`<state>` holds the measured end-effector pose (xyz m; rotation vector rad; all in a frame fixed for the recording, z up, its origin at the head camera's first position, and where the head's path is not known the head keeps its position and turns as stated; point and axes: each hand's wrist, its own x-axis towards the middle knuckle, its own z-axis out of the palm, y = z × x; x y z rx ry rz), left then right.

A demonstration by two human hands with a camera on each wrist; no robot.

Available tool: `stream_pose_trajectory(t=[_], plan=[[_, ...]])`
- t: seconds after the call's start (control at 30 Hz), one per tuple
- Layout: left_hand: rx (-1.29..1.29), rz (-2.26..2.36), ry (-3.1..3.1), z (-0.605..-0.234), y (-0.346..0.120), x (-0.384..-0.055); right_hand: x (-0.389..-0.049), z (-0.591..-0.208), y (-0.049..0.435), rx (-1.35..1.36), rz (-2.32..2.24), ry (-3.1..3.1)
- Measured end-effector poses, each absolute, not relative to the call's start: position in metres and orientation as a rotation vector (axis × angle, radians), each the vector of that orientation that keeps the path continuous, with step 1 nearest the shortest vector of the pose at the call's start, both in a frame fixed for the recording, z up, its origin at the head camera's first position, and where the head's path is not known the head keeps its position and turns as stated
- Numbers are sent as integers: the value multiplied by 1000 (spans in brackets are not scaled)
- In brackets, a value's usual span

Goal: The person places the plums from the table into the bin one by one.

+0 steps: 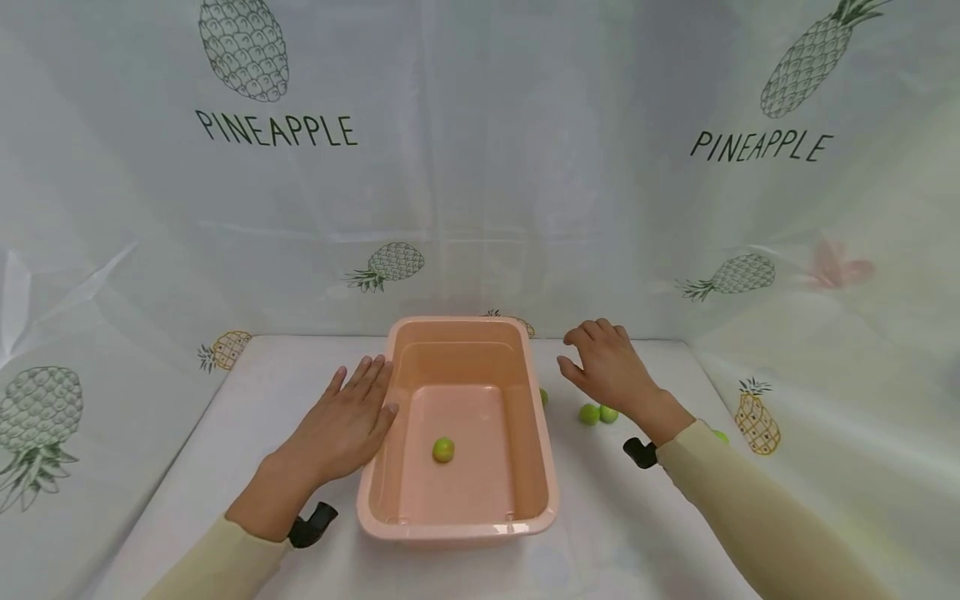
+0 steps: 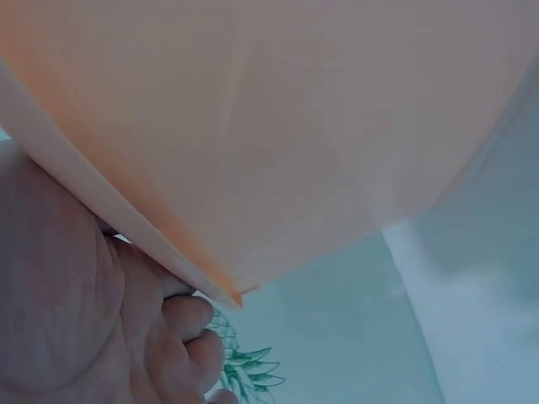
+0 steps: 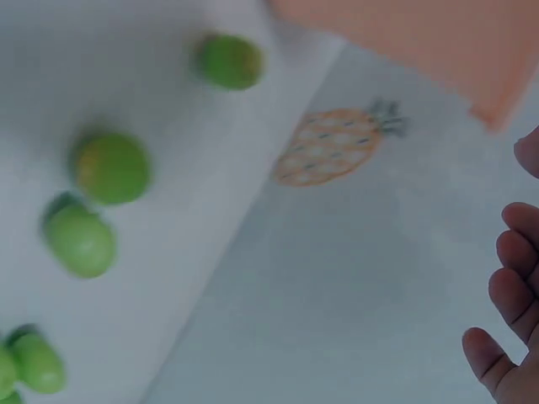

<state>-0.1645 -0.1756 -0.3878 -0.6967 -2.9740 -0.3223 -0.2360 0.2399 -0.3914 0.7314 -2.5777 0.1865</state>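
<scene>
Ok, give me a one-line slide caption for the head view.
Left hand against a pink tub holding one green fruit; empty right hand beside it, more green fruits on the table.

Beyond the left fingers [image 1: 378, 368] and the right fingers [image 1: 595, 330] hangs a pale sheet [image 1: 487, 167]. On it, a green-outlined pineapple [image 1: 397, 261] shows above the left fingers, with dark lettering [image 1: 276, 129] reading PINEAPPLE higher up. To the right of the right fingers are a yellow pineapple [image 1: 759, 423], lower down, and a pink print [image 1: 840, 265], higher. A white tabletop [image 1: 285, 383] spreads below both sets of fingers.
</scene>
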Motion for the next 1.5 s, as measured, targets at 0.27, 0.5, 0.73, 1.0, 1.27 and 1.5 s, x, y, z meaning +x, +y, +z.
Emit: stream_pose_trajectory(t=[0.27, 0.5, 0.73, 1.0, 1.27, 1.5], plan=[[-687, -333, -2998, -384, -171, -164, -237, -441, 293, 710, -98, -2509], [-675, -324, -2979, -384, -171, -161, -232, -462, 319, 673, -191, -2625], [-672, -326, -2969, -386, -170, -161, -227, -481, 328, 677, -235, -2770], [-673, -336, -2975, -386, -170, -161, -224, -494, 330, 665, -275, -2845], [-666, -359, -2975, -387, -171, -161, -225, -499, 331, 654, -293, -2835], [-654, -375, -2972, -387, -170, -160, -232, -497, 335, 610, -297, -2753]])
